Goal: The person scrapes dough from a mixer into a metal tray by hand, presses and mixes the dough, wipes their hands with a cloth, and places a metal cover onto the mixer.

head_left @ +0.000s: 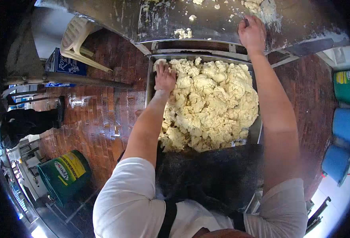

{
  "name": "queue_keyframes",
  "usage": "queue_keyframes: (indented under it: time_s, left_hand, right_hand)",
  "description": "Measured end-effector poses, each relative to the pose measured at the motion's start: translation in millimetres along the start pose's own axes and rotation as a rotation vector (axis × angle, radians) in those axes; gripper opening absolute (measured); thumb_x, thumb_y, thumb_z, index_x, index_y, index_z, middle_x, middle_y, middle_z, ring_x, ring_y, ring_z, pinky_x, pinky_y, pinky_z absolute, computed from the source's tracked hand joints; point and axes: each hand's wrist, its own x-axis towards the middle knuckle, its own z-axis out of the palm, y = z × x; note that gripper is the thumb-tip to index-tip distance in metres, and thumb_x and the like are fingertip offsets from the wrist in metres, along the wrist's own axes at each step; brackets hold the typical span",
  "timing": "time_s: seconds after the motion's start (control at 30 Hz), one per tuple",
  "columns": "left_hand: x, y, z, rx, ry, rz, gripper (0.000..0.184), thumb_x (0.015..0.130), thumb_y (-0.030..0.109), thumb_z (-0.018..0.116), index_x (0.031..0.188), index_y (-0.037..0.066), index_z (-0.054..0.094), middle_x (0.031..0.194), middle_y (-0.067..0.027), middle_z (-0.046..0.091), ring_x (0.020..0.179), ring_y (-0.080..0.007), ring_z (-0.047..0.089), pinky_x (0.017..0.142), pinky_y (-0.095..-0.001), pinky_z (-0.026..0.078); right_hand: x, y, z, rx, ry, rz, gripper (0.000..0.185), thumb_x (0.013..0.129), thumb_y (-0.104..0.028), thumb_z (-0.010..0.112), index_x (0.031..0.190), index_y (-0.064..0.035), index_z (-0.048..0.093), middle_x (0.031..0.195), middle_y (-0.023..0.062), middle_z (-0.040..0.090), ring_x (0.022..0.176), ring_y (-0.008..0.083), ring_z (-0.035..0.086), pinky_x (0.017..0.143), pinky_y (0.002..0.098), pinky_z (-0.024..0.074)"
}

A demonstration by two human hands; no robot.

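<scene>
A large mass of pale yellow, lumpy dough [210, 101] fills a rectangular metal tub [148, 89] in front of me. My left hand [165, 78] lies at the tub's far left corner, fingers stretched out over a lump of dough. Above the steel table [218, 25], just beyond the tub, is my right hand [253, 35]. Its fingers are curled in, and whatever they may hold is hidden. Dough scraps [183, 33] and a whitish smear lie on the table near that hand.
A cream plastic chair [75, 35] and a blue box [66, 63] stand at the left. A green bucket [66, 174] sits lower left on the wet brick floor [99, 95]. Blue tubs [343, 125] and another green bucket [344, 86] line the right. A person [28, 121] in dark clothing is at far left.
</scene>
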Motion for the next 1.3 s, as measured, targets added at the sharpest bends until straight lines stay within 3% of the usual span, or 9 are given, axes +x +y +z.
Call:
queue_keyframes:
  time_s: [0.1,0.27,0.37,0.5,0.6,0.9,1.0,1.17,1.3]
  left_hand:
    - [13,-16,3,-0.053,-0.170,-0.075,0.057,0.102,0.040,0.041,0.138,-0.002,0.056,0.150,-0.0182,0.049,0.147,-0.0395,0.035,0.114,-0.0547,0.039]
    - [40,23,-65,-0.259,-0.479,-0.159,0.041,0.100,0.033,0.060,0.124,0.000,0.061,0.132,-0.0199,0.060,0.123,-0.0347,0.055,0.103,-0.0467,0.046]
    - [43,104,-173,-0.753,-0.115,-0.248,0.034,0.093,0.022,0.074,0.115,-0.001,0.065,0.125,-0.0189,0.066,0.111,-0.0335,0.064,0.097,-0.0427,0.049]
    - [102,146,-186,-0.201,0.411,0.271,0.074,0.094,0.041,0.074,0.148,-0.001,0.046,0.153,-0.0323,0.042,0.142,-0.0505,0.040,0.112,-0.0554,0.040]
    - [135,148,-161,0.075,0.202,0.234,0.092,0.097,0.051,0.065,0.160,-0.002,0.024,0.161,-0.0377,0.022,0.149,-0.0568,0.023,0.121,-0.0604,0.029]
    - [341,54,-115,-0.082,0.358,0.172,0.100,0.099,0.065,0.048,0.160,-0.008,0.017,0.162,-0.0351,0.025,0.150,-0.0472,0.031,0.123,-0.0498,0.031]
    - [427,19,-60,0.005,0.550,0.230,0.093,0.097,0.063,0.053,0.156,-0.006,0.032,0.157,-0.0326,0.037,0.144,-0.0454,0.041,0.120,-0.0498,0.035]
    - [363,101,-134,0.099,0.104,0.352,0.064,0.101,0.054,0.050,0.129,-0.002,0.065,0.137,-0.0298,0.058,0.132,-0.0447,0.052,0.116,-0.0519,0.039]
    - [344,103,-53,0.163,0.476,0.539,0.060,0.101,0.050,0.052,0.128,-0.002,0.063,0.130,-0.0292,0.062,0.126,-0.0419,0.057,0.110,-0.0520,0.045]
  right_hand:
    - [-3,-6,-6,-0.004,0.013,0.038,0.037,0.092,-0.029,0.059,0.120,-0.0090,0.071,0.122,0.0169,0.066,0.120,0.0366,0.058,0.104,0.0484,0.0480]
    - [1,-5,-1,0.012,0.025,0.037,0.033,0.091,-0.025,0.060,0.116,-0.0066,0.071,0.121,0.0169,0.066,0.119,0.0366,0.058,0.106,0.0486,0.0454]
    - [1,-11,-10,0.057,-0.007,0.070,0.033,0.090,-0.024,0.061,0.115,-0.0055,0.071,0.121,0.0171,0.066,0.119,0.0368,0.058,0.106,0.0486,0.0451]
    - [1,-15,-17,0.031,0.002,0.067,0.033,0.090,-0.024,0.061,0.115,-0.0055,0.071,0.122,0.0181,0.066,0.120,0.0374,0.057,0.107,0.0488,0.0443]
    - [4,-12,-12,0.031,0.000,0.063,0.033,0.091,-0.025,0.061,0.115,-0.0052,0.071,0.123,0.0185,0.065,0.122,0.0381,0.056,0.108,0.0488,0.0433]
    - [2,-10,-10,0.040,-0.033,0.052,0.037,0.092,-0.026,0.060,0.120,-0.0042,0.068,0.130,0.0183,0.062,0.125,0.0388,0.054,0.111,0.0510,0.0399]
    - [3,-11,-10,0.035,-0.035,0.062,0.037,0.091,-0.027,0.060,0.119,-0.0037,0.068,0.132,0.0192,0.062,0.125,0.0387,0.054,0.111,0.0511,0.0399]
    - [1,-13,-15,0.030,-0.049,0.074,0.039,0.090,-0.026,0.061,0.120,-0.0036,0.068,0.133,0.0199,0.062,0.126,0.0390,0.054,0.112,0.0509,0.0396]
    - [2,-14,-14,0.044,-0.021,0.080,0.039,0.089,-0.026,0.060,0.120,-0.0044,0.069,0.130,0.0191,0.063,0.125,0.0388,0.056,0.111,0.0507,0.0407]
